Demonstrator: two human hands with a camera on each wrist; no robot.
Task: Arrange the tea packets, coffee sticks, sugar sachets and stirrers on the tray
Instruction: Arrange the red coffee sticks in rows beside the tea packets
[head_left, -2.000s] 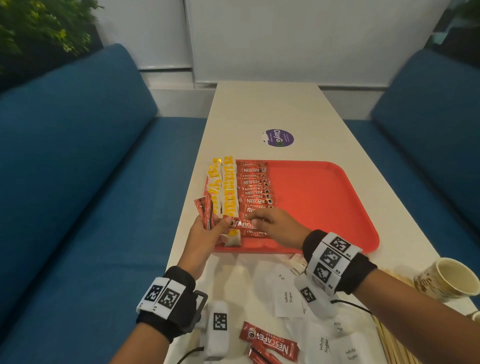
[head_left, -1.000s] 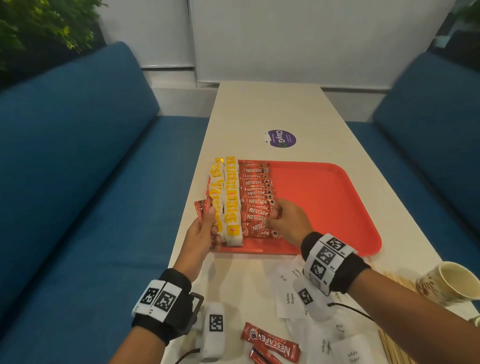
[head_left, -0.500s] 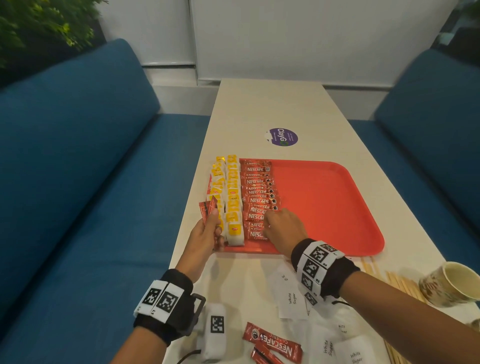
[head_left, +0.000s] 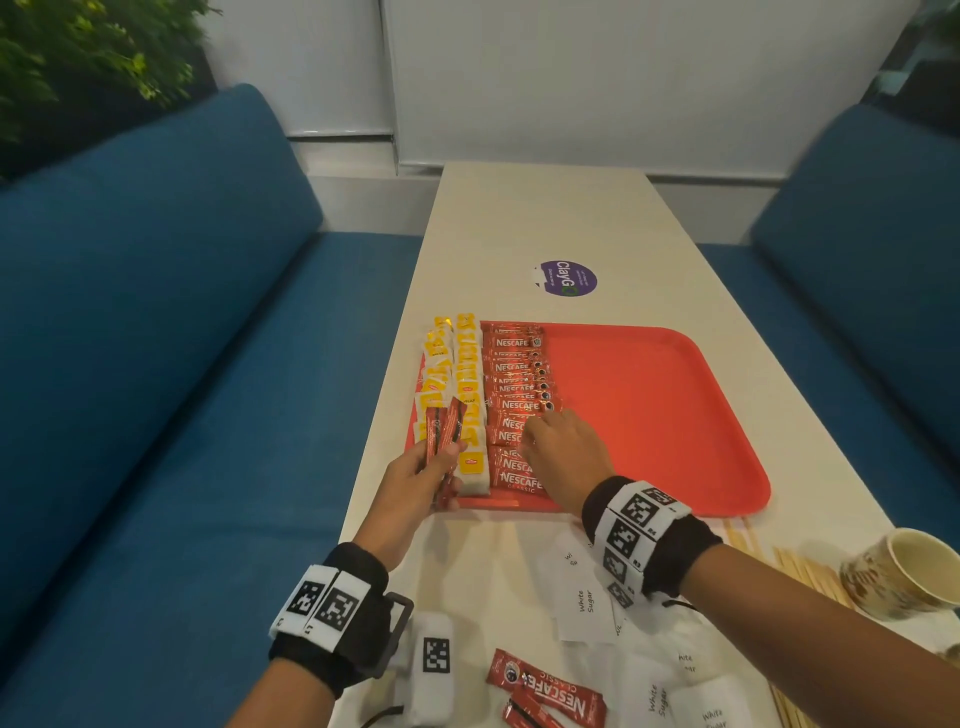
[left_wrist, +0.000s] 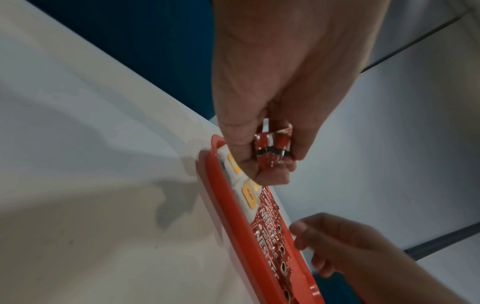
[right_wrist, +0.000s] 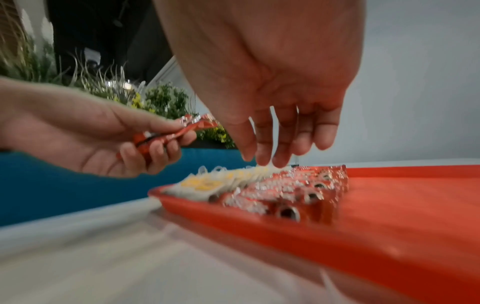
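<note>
A red tray (head_left: 654, 405) lies on the white table. Along its left side run two columns of yellow-and-white tea packets (head_left: 467, 384) and a column of red coffee sticks (head_left: 517, 395). My left hand (head_left: 415, 478) holds a few red coffee sticks (head_left: 441, 431) upright over the tray's near left corner; the left wrist view shows their ends (left_wrist: 272, 148) between thumb and fingers. My right hand (head_left: 561, 457) hovers over the coffee column with straight fingers (right_wrist: 265, 144) pointing down at the sticks, holding nothing. White sugar sachets (head_left: 584, 603) and wooden stirrers (head_left: 800, 566) lie on the table near me.
A paper cup (head_left: 904, 577) stands at the right table edge. Loose coffee sticks (head_left: 550, 691) lie near the front edge. A purple sticker (head_left: 566, 278) sits beyond the tray. Blue sofas flank the table. The tray's right half is bare.
My right hand let go of a coffee stick it had laid at the near end of the column and now hovers over the column with fingers straight. My left hand stayed put.
</note>
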